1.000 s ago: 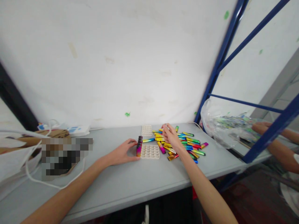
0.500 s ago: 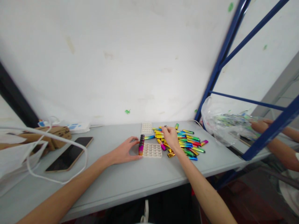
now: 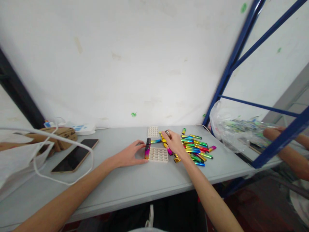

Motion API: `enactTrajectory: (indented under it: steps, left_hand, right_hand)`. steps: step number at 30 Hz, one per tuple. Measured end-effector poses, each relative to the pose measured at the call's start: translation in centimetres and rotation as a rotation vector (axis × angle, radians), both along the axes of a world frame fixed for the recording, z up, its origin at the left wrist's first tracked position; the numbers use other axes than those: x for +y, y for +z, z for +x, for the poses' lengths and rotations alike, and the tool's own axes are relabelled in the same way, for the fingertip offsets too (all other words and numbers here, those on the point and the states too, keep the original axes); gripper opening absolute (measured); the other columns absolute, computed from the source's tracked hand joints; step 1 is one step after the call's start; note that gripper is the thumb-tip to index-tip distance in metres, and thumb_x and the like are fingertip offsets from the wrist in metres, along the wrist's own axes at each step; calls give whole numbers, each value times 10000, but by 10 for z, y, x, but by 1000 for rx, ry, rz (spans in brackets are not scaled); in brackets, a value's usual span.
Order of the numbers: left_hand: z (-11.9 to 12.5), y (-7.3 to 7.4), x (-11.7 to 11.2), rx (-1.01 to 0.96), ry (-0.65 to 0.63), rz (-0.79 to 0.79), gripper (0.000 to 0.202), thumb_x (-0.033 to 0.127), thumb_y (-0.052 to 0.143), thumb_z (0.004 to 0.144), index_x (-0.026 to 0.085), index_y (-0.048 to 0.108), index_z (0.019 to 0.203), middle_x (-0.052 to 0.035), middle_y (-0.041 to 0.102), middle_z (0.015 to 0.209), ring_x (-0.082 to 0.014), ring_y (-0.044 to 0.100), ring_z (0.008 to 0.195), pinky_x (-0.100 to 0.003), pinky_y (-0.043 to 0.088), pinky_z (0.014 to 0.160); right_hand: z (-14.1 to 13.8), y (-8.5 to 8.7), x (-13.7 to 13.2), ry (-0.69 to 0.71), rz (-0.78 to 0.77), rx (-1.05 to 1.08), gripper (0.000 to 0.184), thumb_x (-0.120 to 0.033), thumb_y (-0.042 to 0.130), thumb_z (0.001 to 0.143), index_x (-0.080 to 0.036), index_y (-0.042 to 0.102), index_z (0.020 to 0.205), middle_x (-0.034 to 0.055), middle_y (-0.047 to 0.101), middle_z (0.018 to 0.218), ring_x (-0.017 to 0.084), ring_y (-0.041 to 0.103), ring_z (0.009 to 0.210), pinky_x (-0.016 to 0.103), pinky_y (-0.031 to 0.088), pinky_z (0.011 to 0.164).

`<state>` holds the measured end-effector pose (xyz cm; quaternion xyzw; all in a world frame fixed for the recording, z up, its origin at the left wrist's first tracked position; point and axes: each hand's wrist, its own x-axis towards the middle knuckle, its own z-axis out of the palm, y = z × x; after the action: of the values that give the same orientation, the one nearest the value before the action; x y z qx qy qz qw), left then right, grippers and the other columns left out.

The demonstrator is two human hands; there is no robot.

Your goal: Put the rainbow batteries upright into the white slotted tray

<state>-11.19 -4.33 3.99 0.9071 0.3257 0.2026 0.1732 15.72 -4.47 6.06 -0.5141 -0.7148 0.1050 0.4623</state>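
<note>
A white tray with round holes point(image 3: 158, 154) lies on the grey table point(image 3: 135, 183). Several colourful sticks point(image 3: 147, 148) stand in its left column. My left hand point(image 3: 130, 154) rests against the tray's left side, fingers curled around those standing sticks. My right hand point(image 3: 174, 142) hovers over a loose pile of shiny multicoloured sticks point(image 3: 196, 148) just right of the tray, fingers pinched on one stick. A second white tray point(image 3: 153, 131) lies behind, near the wall.
A phone point(image 3: 75, 155) lies at the left beside a white cable point(image 3: 60, 145), a cardboard box point(image 3: 59, 135) and a power strip point(image 3: 82, 128). A blue steel rack point(image 3: 231, 67) stands on the right. Another person's arms point(image 3: 287, 151) handle a clear plastic bag point(image 3: 231, 130) behind it.
My right hand has drawn back from the far edge of the pile toward the tray, fingers closed on a stick. My left hand stays at the tray's left side.
</note>
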Motion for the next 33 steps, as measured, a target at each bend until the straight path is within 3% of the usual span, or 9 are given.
enactTrajectory:
  steps: [4, 7, 12, 15, 19, 24, 29, 33]
  left_hand:
    - [0, -1, 1, -16, -1, 9, 621, 571, 730, 829, 220, 590, 1322, -119, 549, 1362, -304, 543, 1261, -466, 423, 1150]
    - [-1, -2, 1, -18, -4, 10, 630, 587, 722, 833, 215, 588, 1324, -117, 547, 1354, -301, 543, 1259, -460, 422, 1150]
    - [-2, -3, 2, -23, -3, 6, 632, 600, 720, 829, 226, 595, 1323, -110, 551, 1354, -300, 545, 1257, -458, 422, 1148]
    - [-2, -3, 2, -26, -3, 3, 635, 611, 717, 828, 240, 595, 1328, -108, 554, 1360, -305, 544, 1262, -461, 423, 1145]
    - [-1, -2, 1, -9, 13, 3, 640, 610, 724, 821, 226, 600, 1317, -116, 547, 1365, -305, 544, 1265, -455, 424, 1149]
    - [-1, 0, 0, -19, 0, -6, 647, 600, 726, 821, 220, 597, 1328, -119, 548, 1376, -307, 543, 1277, -464, 410, 1158]
    - [-2, 1, -1, -13, -3, -18, 673, 609, 722, 820, 228, 580, 1356, -121, 547, 1389, -314, 536, 1282, -470, 409, 1157]
    - [-1, 1, 0, 20, 6, -6, 663, 612, 710, 832, 233, 571, 1358, -115, 546, 1376, -306, 535, 1279, -458, 411, 1158]
  right_hand:
    - [-3, -4, 2, 176, 2, -172, 325, -447, 416, 1044, -215, 520, 842, 11, 585, 797, 170, 521, 743, 275, 357, 682]
    - [-3, -6, 2, 244, 56, -258, 378, -452, 431, 1047, -208, 532, 778, 38, 599, 838, 182, 535, 804, 284, 376, 736]
    - [-3, -6, 0, 240, -4, -251, 439, -505, 465, 1033, -207, 543, 719, -2, 563, 665, 156, 473, 622, 273, 328, 628]
    - [-2, -6, 0, 285, -9, -222, 371, -477, 478, 1035, -200, 621, 833, 29, 656, 787, 174, 550, 705, 271, 361, 655]
    - [-3, -10, 0, 329, -63, -325, 315, -422, 471, 1050, -197, 626, 893, 40, 673, 833, 184, 578, 753, 281, 401, 688]
    - [-13, -20, 2, 286, 50, -496, 194, -328, 507, 1044, -176, 609, 980, 108, 669, 1029, 237, 593, 982, 353, 444, 889]
    - [-20, -31, 5, 265, -9, -499, 178, -317, 488, 1050, -179, 598, 1031, 103, 669, 1008, 230, 611, 911, 351, 473, 836]
    - [-17, -31, 5, 260, -2, -558, 145, -308, 578, 1009, -174, 632, 1010, 108, 661, 1034, 237, 610, 972, 362, 473, 888]
